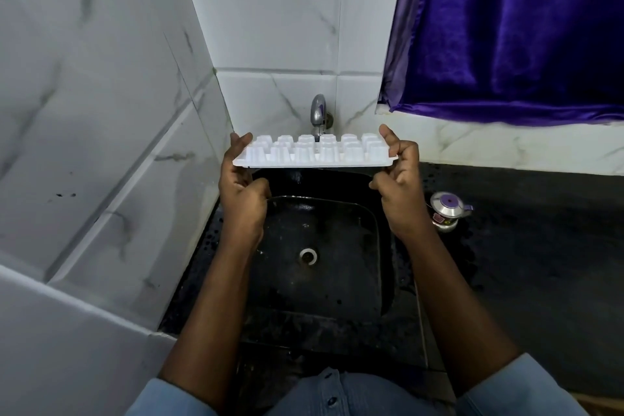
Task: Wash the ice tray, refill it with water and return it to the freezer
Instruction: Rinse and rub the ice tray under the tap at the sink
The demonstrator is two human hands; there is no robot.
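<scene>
One ice tray point(315, 153), upside down, two rows of six cups visible, held between both hands over the sink point(324, 280). Left hand point(241, 189) fingers grasp its left end, right hand point(400, 179) fingers its right end. One tap point(319, 111) just behind the fingers.

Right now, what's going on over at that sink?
A person holds a white ice tray upside down over the black sink, the left hand gripping one short end and the right hand the other. The tray sits just under the wall tap; whether water is running is hard to tell. A small steel pot stands on the counter beside the sink.
</scene>
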